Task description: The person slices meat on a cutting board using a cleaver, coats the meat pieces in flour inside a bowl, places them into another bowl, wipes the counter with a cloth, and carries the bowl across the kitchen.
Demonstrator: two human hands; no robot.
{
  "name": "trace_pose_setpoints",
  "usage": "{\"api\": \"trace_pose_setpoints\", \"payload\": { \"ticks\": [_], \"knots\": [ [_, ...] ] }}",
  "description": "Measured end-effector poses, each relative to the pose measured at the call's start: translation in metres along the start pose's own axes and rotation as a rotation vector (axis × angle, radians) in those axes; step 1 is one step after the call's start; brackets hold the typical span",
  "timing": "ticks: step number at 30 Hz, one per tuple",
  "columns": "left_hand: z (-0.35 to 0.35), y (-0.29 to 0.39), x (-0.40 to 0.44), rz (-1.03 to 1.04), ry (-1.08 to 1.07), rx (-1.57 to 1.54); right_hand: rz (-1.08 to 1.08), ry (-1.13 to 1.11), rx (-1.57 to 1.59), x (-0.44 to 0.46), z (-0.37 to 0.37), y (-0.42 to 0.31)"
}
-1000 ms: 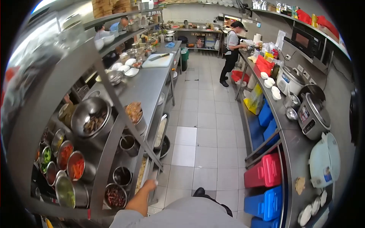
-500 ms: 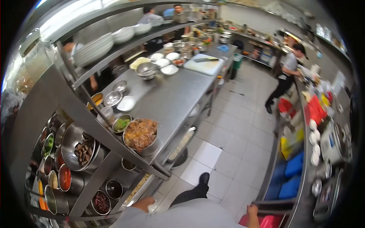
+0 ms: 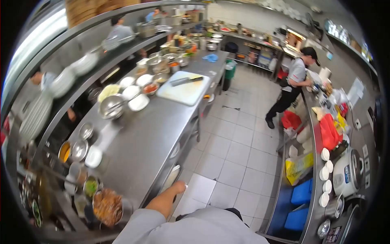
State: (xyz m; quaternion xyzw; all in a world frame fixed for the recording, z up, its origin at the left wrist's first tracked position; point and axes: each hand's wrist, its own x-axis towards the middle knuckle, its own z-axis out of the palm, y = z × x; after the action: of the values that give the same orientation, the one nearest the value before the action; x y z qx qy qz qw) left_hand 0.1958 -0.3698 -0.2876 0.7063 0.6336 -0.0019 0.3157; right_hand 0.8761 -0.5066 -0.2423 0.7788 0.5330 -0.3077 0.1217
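My left hand [image 3: 178, 188] hangs low in front of me, beside the edge of the steel counter [image 3: 134, 150]. Its fingers are curled, with a small whitish bit at the fingertips that is too blurred to name. Below the hand lies a white floor panel [image 3: 199, 189]. My right hand is out of view. Nearest on the counter at the left are a container of reddish-brown cooked food [image 3: 107, 206] and a small bowl of chopped greens [image 3: 92, 186].
A cutting board [image 3: 183, 91] with a knife [image 3: 191, 80] lies farther along the counter. The tiled aisle [image 3: 231, 154] runs ahead. A co-worker [image 3: 294, 81] stands at the right-hand counter, near a rice cooker [image 3: 347, 171] and blue bins [image 3: 302, 191].
My view has moved forward along the aisle. My left hand has swung forward, past the container of cooked food. My right hand has left the view.
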Motion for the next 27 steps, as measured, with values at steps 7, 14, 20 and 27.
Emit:
{"api": "trace_pose_setpoints", "payload": {
  "ticks": [7, 14, 20, 27],
  "knots": [
    [-0.080, 0.010, 0.116, 0.041, -0.035, 0.234, 0.136, -0.155, 0.035, 0.123, -0.045, -0.013],
    [-0.080, 0.038, 0.128, -0.868, -0.317, -0.382, 0.155, -0.280, -0.042, 0.295, -0.149, -0.005],
    [-0.141, 0.054, 0.215, -0.908, -0.092, -0.588, -0.075, -0.025, -0.347, 0.545, -0.322, -0.115],
    [-0.160, 0.022, 0.356, -0.766, 0.131, -0.593, -0.310, 0.277, 0.158, 0.654, -0.477, -0.387]
  ]
}}
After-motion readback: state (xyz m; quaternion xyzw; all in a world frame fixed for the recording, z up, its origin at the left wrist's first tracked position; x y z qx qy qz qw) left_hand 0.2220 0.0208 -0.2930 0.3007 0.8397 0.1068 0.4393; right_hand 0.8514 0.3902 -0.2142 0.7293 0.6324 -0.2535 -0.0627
